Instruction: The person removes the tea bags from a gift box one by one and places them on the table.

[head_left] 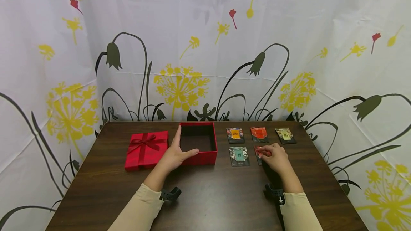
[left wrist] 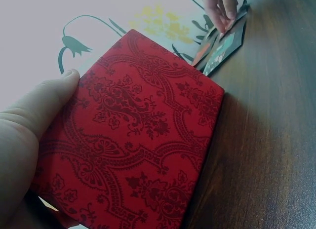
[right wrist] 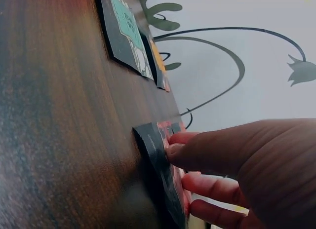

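A red open box [head_left: 199, 158] with a dark inside stands in the middle of the table. My left hand [head_left: 174, 155] rests against its near left corner, the thumb laid along the front rim and the fingers straight along the left side. In the left wrist view the box's patterned red wall [left wrist: 133, 125] fills the middle. At the right, my right hand [head_left: 277, 157] pinches a small red and black packet [head_left: 258, 155] with thumb and fingertips. Much of that packet is hidden under the hand; its dark edge [right wrist: 153, 145] shows in the right wrist view.
Left of the box lies a red lid [head_left: 136, 158] with a ribbon bow. Other packets lie nearby: a green-labelled one [head_left: 239, 156], an orange-labelled one [head_left: 236, 135], a red one [head_left: 259, 134] and a yellow-labelled one [head_left: 285, 136]. A flowered curtain [head_left: 205, 45] hangs behind the table.
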Action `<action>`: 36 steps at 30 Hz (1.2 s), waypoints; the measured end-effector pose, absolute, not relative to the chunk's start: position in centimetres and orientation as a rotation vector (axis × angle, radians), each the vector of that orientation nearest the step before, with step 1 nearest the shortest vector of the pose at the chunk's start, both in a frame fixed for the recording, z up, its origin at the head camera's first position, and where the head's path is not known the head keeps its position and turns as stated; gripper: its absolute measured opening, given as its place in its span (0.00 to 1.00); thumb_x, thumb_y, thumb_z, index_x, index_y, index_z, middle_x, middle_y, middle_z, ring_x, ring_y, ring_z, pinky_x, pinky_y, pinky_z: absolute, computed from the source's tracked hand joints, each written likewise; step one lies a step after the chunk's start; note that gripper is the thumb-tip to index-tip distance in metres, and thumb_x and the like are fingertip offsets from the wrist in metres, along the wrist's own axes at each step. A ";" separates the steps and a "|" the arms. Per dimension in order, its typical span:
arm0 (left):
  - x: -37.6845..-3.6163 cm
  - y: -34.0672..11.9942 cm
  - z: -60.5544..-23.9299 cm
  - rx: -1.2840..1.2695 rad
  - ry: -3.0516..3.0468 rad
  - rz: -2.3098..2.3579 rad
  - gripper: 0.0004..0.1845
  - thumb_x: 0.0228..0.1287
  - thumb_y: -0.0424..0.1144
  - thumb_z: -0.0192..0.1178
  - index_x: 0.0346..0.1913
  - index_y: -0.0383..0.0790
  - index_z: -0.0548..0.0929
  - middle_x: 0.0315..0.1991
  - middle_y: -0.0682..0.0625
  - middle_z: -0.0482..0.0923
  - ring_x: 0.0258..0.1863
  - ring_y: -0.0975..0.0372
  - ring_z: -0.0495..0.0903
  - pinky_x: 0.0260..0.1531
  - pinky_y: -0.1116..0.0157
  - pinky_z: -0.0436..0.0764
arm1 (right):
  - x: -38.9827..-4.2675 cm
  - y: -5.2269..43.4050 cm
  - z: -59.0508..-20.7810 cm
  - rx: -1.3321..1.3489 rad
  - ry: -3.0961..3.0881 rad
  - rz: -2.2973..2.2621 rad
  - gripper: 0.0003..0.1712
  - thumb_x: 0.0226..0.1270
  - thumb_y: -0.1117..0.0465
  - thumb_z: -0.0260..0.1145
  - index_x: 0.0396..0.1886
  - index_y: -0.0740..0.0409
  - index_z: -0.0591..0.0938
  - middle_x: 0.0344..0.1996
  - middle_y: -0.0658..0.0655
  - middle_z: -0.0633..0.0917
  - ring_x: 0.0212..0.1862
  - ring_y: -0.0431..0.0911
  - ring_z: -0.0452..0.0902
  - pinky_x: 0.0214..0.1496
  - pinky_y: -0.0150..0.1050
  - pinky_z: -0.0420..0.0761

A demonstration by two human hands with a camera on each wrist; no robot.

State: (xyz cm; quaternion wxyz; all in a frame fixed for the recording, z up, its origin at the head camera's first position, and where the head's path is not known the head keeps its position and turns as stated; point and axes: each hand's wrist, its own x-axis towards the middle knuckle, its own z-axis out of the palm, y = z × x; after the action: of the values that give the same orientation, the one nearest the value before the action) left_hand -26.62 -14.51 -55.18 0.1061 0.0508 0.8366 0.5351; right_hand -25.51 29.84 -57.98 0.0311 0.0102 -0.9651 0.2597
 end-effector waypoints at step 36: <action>-26.3 -14.6 -55.2 0.168 2.468 1.605 0.70 0.63 0.62 0.77 0.90 0.63 0.32 0.92 0.41 0.39 0.88 0.36 0.46 0.80 0.28 0.58 | -22.6 21.1 -46.9 0.282 -2.519 1.266 0.07 0.82 0.57 0.69 0.50 0.51 0.90 0.46 0.54 0.86 0.41 0.40 0.80 0.42 0.33 0.83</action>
State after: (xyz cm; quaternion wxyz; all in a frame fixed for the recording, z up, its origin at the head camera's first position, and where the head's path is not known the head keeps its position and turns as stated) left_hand -26.28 -14.64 -55.24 0.0962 0.0568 0.8330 0.5418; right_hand -22.60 21.12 -46.92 0.1535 0.0982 -0.8785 0.4416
